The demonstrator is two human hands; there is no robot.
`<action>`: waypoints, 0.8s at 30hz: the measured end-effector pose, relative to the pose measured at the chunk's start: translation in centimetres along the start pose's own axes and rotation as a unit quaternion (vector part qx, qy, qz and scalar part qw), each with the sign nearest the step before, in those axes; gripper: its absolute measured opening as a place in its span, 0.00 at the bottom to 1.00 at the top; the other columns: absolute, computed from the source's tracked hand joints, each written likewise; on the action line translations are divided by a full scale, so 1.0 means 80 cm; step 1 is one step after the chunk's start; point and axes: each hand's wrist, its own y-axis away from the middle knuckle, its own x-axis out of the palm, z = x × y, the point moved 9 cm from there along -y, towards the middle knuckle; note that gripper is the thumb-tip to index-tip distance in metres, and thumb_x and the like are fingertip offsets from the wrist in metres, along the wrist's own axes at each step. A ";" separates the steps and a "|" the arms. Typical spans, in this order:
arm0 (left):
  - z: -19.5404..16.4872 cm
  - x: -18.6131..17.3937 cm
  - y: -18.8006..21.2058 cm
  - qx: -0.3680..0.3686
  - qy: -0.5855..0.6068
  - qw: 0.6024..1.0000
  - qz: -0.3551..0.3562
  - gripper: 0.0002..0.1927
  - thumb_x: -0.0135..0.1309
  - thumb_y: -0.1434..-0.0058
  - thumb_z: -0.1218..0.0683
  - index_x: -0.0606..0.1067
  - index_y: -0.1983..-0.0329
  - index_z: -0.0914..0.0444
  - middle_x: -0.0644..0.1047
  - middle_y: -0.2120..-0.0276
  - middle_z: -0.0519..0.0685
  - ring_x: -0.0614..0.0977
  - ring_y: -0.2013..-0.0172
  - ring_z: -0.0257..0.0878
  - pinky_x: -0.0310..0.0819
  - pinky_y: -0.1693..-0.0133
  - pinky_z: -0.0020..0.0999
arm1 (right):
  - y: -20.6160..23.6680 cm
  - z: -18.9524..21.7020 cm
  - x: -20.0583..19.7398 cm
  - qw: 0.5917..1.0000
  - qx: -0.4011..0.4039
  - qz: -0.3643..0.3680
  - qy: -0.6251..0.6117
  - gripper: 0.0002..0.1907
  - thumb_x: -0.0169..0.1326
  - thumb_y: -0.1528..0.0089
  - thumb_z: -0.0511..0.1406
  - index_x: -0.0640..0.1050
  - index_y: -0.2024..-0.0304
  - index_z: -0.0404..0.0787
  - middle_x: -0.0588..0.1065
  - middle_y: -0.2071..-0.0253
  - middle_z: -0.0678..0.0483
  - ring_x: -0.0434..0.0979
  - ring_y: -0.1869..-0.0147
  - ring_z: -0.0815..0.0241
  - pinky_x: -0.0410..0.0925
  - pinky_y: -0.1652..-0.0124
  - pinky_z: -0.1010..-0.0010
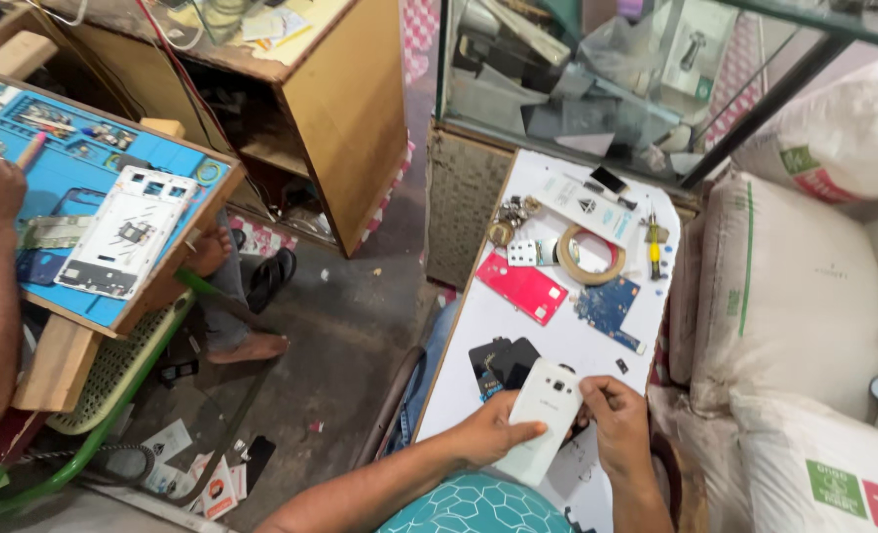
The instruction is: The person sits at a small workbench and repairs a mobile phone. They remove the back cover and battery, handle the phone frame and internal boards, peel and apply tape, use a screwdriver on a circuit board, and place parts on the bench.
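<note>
Head view: at six o'clock, the left hand (493,434) cradles a white rectangular plastic phone back shell (543,419) over the white table (567,341), its grip pressed along the edge to steady it. The right hand (612,419) pinches its upper corner, seemingly prying.

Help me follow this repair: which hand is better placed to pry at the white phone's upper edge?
Probably the right hand: its fingertips pinch at the white phone near its upper right edge, while the left hand grips the body, steadying it.

white phone (546,413); back up; tilted; over white board's near end
</note>
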 end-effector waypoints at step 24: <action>0.027 0.014 -0.006 -0.091 -0.025 0.990 0.103 0.19 0.53 0.29 0.59 0.71 0.37 0.71 0.79 0.50 0.53 0.81 0.51 0.37 0.77 0.49 0.34 | -0.004 0.005 0.001 0.997 0.009 0.075 0.005 0.10 0.59 0.36 0.35 0.80 0.69 0.33 0.73 0.74 0.56 0.69 0.67 0.68 0.65 0.63 0.75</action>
